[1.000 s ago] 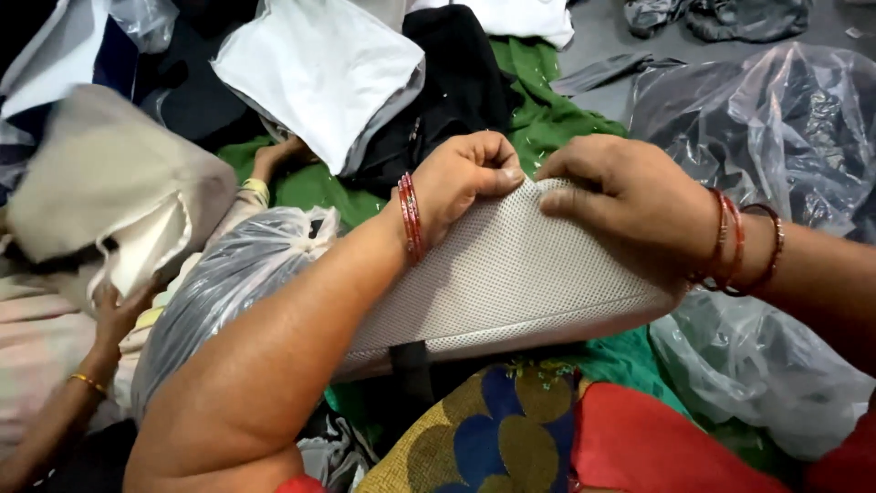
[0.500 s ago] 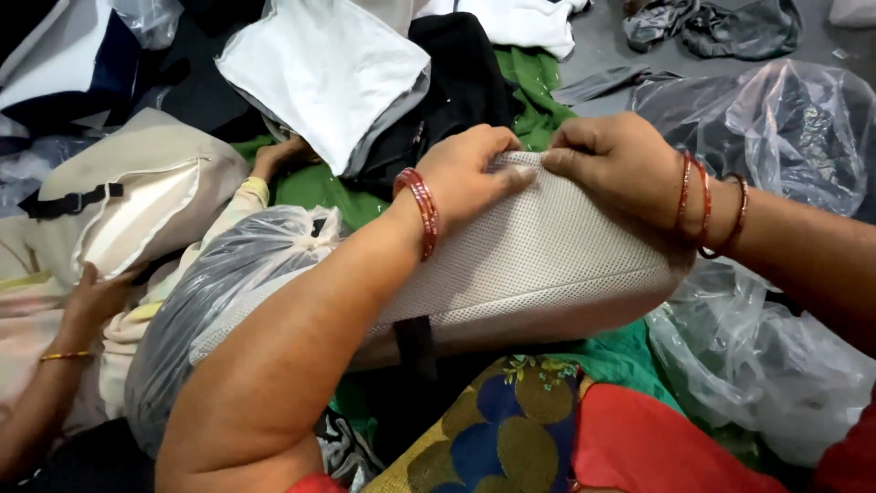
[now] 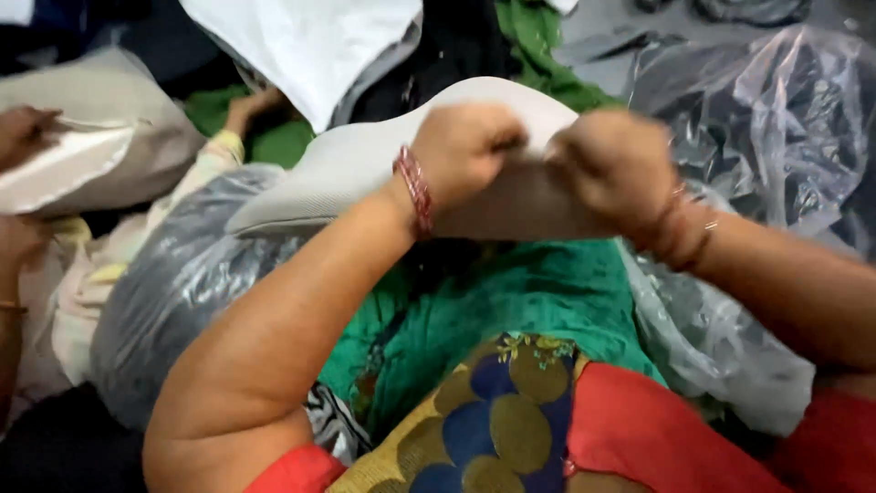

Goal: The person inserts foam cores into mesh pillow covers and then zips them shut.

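Both my hands grip a light grey padded fabric piece (image 3: 347, 169) that is lifted and tilted above my lap. My left hand (image 3: 465, 151), with red bangles on the wrist, clutches its near edge at the middle. My right hand (image 3: 616, 164), also with bangles, pinches the same edge just to the right. The hands almost touch. The image is blurred by motion. Below the piece lies green cloth (image 3: 538, 292) over my lap.
Clear plastic bags lie at right (image 3: 766, 119) and lower left (image 3: 173, 292). Another person's hands (image 3: 23, 132) hold a beige fabric piece (image 3: 100, 155) at far left. A white sheet (image 3: 310, 46) and dark clothing lie beyond.
The grey piece was lying flat on my lap; now it is raised and tipped up. Both hands have closed tighter together on its edge, uncovering the green cloth below.
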